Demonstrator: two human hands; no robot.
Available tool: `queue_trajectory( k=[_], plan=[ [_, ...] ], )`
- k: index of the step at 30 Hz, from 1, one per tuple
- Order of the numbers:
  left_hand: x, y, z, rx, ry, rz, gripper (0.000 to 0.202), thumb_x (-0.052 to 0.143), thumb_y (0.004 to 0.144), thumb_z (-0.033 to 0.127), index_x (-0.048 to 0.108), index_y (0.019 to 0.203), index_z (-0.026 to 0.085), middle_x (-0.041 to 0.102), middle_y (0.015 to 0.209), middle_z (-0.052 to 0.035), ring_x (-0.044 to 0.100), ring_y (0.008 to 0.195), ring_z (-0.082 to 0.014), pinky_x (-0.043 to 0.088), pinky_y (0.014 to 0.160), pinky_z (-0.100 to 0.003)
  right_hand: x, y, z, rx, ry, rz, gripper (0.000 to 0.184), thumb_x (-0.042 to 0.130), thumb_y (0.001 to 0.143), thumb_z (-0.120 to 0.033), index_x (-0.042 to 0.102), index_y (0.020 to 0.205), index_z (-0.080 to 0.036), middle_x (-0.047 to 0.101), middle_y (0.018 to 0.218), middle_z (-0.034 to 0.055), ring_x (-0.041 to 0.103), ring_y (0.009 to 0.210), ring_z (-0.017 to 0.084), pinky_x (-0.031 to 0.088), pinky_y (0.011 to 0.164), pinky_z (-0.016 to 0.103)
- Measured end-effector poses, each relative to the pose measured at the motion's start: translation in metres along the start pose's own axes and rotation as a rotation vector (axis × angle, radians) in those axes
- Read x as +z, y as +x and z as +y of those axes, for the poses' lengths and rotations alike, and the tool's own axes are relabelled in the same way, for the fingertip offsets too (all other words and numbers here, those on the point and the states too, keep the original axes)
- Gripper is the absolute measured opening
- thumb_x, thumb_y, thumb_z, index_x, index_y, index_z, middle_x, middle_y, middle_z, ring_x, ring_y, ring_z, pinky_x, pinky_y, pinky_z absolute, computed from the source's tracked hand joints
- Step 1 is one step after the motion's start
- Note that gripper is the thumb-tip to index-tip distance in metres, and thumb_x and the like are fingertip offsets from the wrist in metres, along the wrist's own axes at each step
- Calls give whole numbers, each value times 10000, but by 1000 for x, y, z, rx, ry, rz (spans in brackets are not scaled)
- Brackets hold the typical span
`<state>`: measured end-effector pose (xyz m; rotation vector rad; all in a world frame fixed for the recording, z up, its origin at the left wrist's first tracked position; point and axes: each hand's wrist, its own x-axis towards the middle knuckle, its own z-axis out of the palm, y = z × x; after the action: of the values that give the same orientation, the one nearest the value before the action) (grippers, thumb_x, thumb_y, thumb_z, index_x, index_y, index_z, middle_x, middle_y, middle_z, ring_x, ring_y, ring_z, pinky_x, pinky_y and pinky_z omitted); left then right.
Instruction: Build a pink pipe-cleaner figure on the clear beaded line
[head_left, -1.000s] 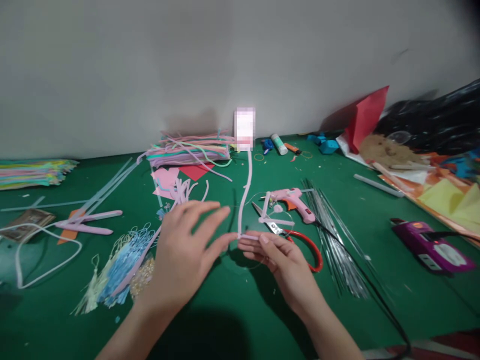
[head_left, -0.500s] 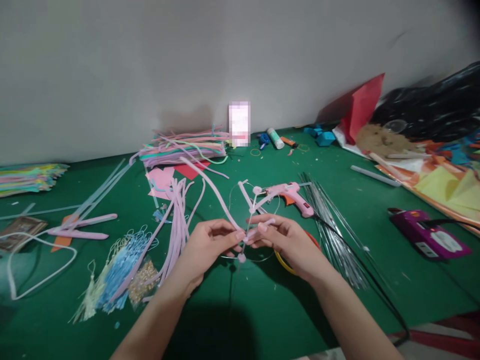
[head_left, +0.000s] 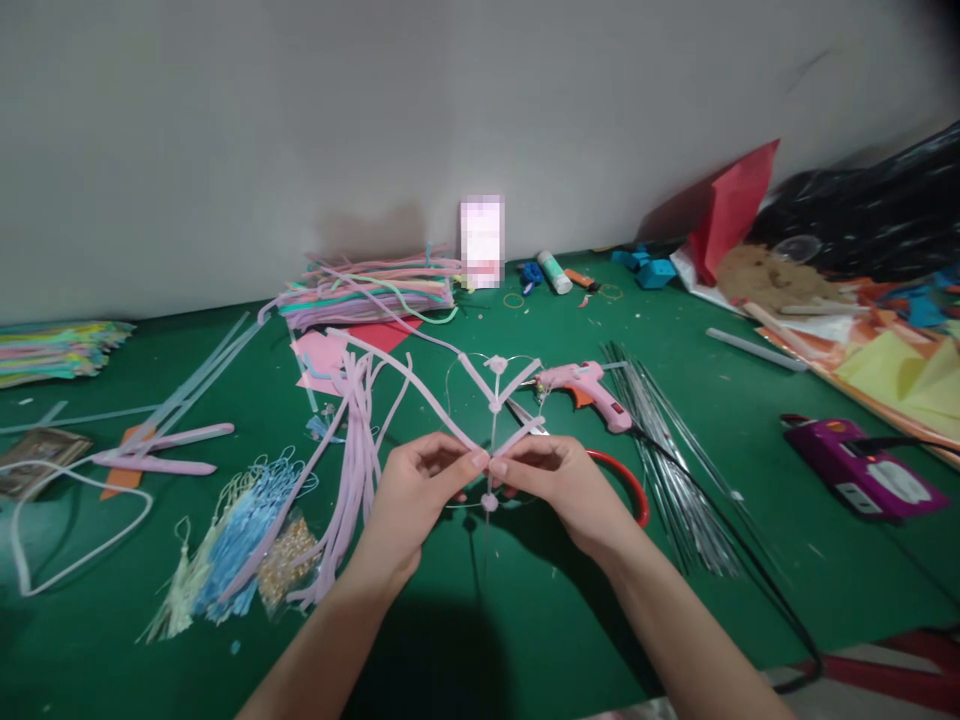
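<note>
My left hand point(head_left: 424, 490) is closed in a pinch on a long pale pink pipe cleaner point(head_left: 409, 375), whose free end reaches up to the left. Tip to tip with it, my right hand point(head_left: 566, 490) pinches the same pipe cleaner where it crosses a thin upright stem, a short end slanting up right. That stem belongs to a wire frame point(head_left: 493, 432) with a thin wire ring, pink V-shaped pieces and small pink knobs. Behind the right hand lie scissors point(head_left: 636, 485) with a red handle, partly hidden. A pink glue gun point(head_left: 589, 383) rests just beyond.
Loose lilac pipe cleaners point(head_left: 358, 440), blue tassels point(head_left: 244, 540) and a bag of gold beads point(head_left: 289, 555) lie left. Metal wires point(head_left: 675, 470), a black cord and a purple device point(head_left: 862, 470) are right. A bright blurred screen point(head_left: 481, 240) stands against the wall.
The frame has turned to face me more squarely, its V pieces now spread evenly. The pipe cleaner's long end has swung down to the left. My right hand has shifted in toward the stem.
</note>
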<state>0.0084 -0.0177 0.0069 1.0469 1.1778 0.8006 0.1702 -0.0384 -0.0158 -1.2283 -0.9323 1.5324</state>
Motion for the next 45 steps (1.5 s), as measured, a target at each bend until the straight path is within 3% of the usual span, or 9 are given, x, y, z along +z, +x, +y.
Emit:
queue_trajectory(
  k=[8,14,20,28,35,40,45],
  plan=[
    [-1,-2,7,59,18,28,128,735,727,278,692,686,165,625,673,8,534,637,-111,430,603,-214,-1,1,4,24,52,-38,173,779,677,-330,724,644,-170,681,603,10,604,554,106,464,539,211],
    [-14,1,4,-15,-172,-68,324,595,853,444,726,911,154,709,899,-83,648,828,-181,499,625,-234,-3,0,2,135,109,-37,218,806,644,-338,702,623,-147,658,514,8,578,453,87,450,467,188],
    [-21,3,9,-75,-263,-36,242,684,808,359,730,910,145,753,876,-83,703,810,-173,536,650,-209,-5,0,2,153,108,-55,203,804,647,-320,705,638,-143,662,521,10,595,458,85,460,454,171],
    [-25,4,4,-73,-178,24,210,747,758,324,744,881,153,765,826,-66,716,758,-149,550,657,-187,-3,0,4,175,83,-57,216,807,646,-324,701,649,-136,665,523,14,596,450,84,465,449,171],
    [-29,6,13,-52,-82,73,232,774,720,330,725,842,139,760,841,-71,723,717,-165,557,639,-208,-3,-2,4,174,58,-73,259,811,637,-366,699,660,-133,669,525,20,603,455,89,466,450,170],
    [-31,5,16,10,51,120,226,712,766,360,719,794,136,749,781,-67,721,705,-183,565,657,-250,-2,-3,4,180,64,-64,256,820,623,-359,694,645,-137,666,521,17,605,459,92,467,448,171],
    [-35,1,15,29,173,43,185,721,755,338,704,801,160,744,766,-58,714,750,-192,558,675,-256,0,-3,2,179,66,-71,217,833,598,-305,693,626,-141,664,511,12,600,452,95,461,442,174]
  ],
)
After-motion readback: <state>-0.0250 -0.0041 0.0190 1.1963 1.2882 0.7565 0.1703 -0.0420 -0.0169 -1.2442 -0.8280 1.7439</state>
